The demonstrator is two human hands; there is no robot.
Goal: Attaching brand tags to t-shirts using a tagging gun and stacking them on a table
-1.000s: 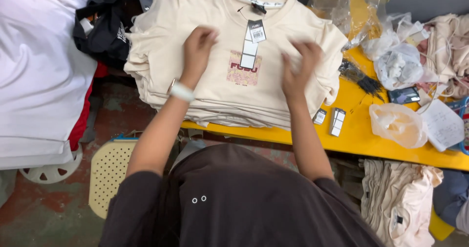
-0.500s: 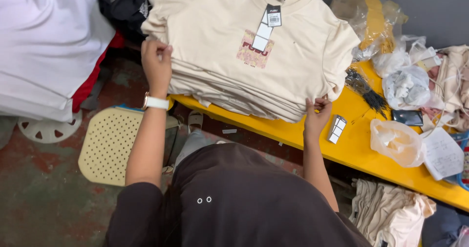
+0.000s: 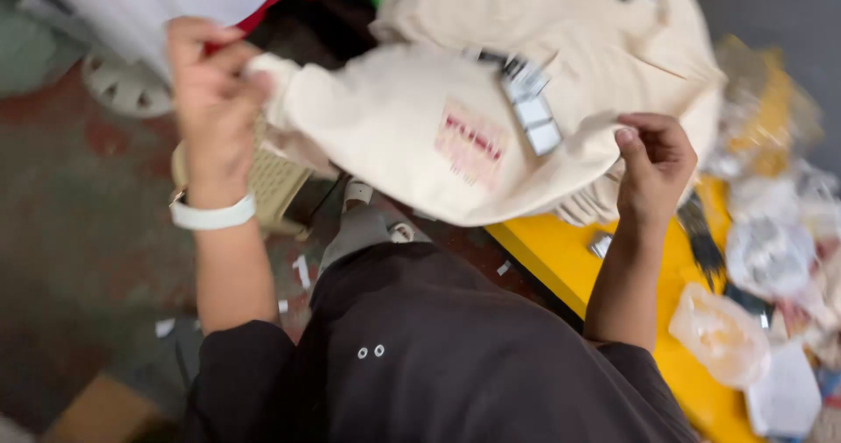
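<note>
Cream cotton fills the upper middle of the head view: a T-shirt (image 3: pixel 455 136) with a small red print on its chest and a string of white and grey hang tags (image 3: pixel 530 101) dangling near the collar. It is lifted and stretched between two hands, sagging in the middle, above the edge of a yellow table (image 3: pixel 569 263) where more cream garments (image 3: pixel 613 22) lie piled behind it. To my eye the step in hand is the lifting of the top shirt off that pile; whatever comes after calls for both edges to be kept level and taut so the cloth does not slump or drag the tags.

The person's dark sleeves and dark top fill the lower frame. Clear plastic bags (image 3: pixel 718 333) lie on the table at right, blurred. A perforated cream stool (image 3: pixel 272 184) stands on the floor beneath the shirt.

The left hand (image 3: pixel 206 84), with a white band on its wrist, is closed in a fist around the shirt's left edge, fingers wrapped tight on a bunch of fabric. The right hand (image 3: pixel 657 167) pinches the opposite edge, thumb pressed to curled fingers (image 3: pixel 644 136), nearly closed on the cloth
</note>
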